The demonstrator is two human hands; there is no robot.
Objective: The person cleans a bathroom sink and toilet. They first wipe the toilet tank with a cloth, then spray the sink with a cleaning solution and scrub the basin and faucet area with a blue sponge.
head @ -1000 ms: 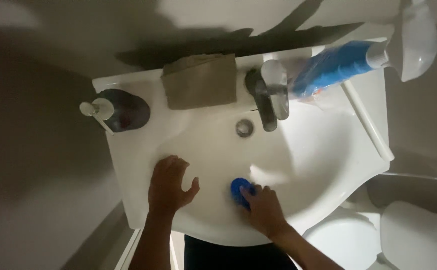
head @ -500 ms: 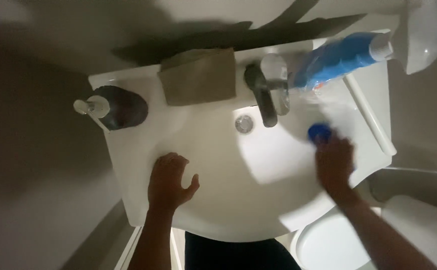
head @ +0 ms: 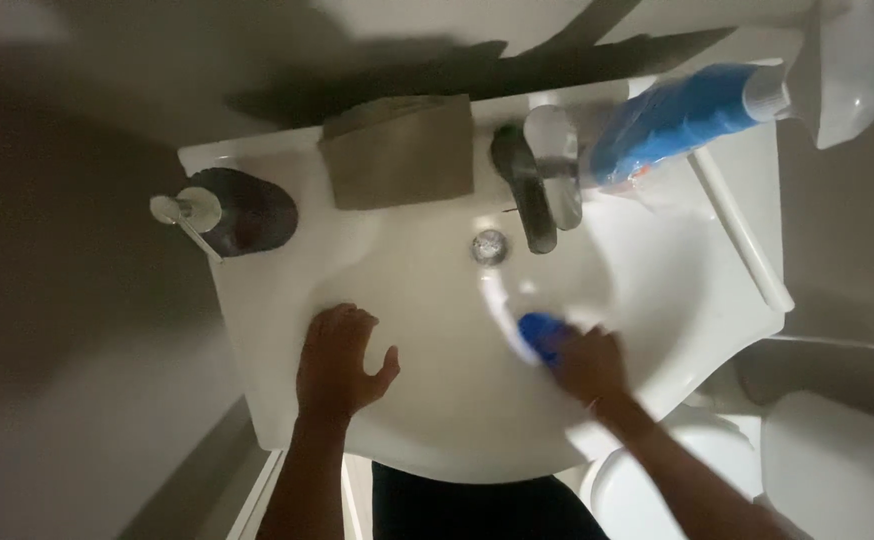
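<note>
Blue sponge pad (head: 542, 332) gripped in our right hand (head: 587, 362), pressed into the white ceramic basin (head: 417, 300) at frame centre; left hand (head: 337, 360) open, flat on the rim.

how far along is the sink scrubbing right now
Done: cannot tell; the basin looks white all over. In hand: right hand presses a blue scrubber below the drain; left hand braces on the rim. Left: faucet and ledge look untouched.

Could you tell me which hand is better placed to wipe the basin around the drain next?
The right hand, most likely: it already holds the blue sponge inside the basin, just below the drain. The left hand lies flat and empty on the sink rim, farther away.
</note>
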